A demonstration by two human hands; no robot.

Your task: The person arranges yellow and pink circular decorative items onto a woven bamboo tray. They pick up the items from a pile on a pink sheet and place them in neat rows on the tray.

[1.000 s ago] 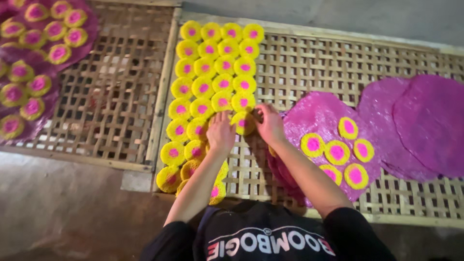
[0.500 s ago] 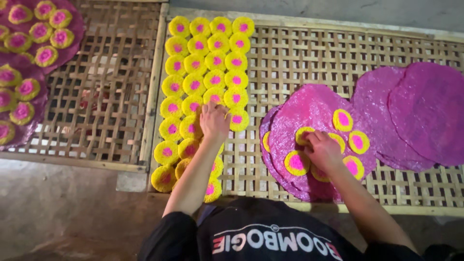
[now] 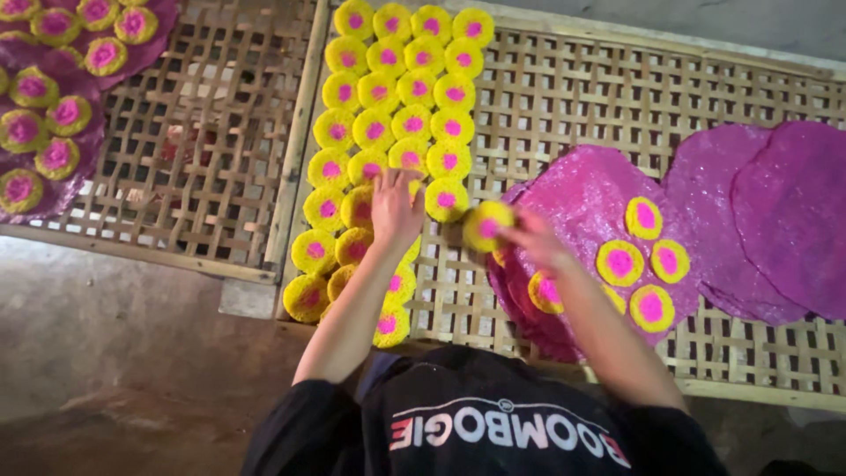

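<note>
wear: black short-sleeved t-shirt | chest: white and pink printed lettering | forearms: bare | hands: ungloved

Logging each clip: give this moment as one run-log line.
left hand: flat on yellow discs | right hand: holds one disc | base: lattice rack

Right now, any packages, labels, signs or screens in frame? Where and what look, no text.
No packages, signs or screens.
Only print: a lettered band on the person's black shirt, bottom centre, white letters with one pink-red, seen upside down.
Nearby, unlabelled: left hand on the rows of yellow discs with pink centres; right hand holds one yellow disc by the purple round sheet on the bamboo lattice rack.
</note>
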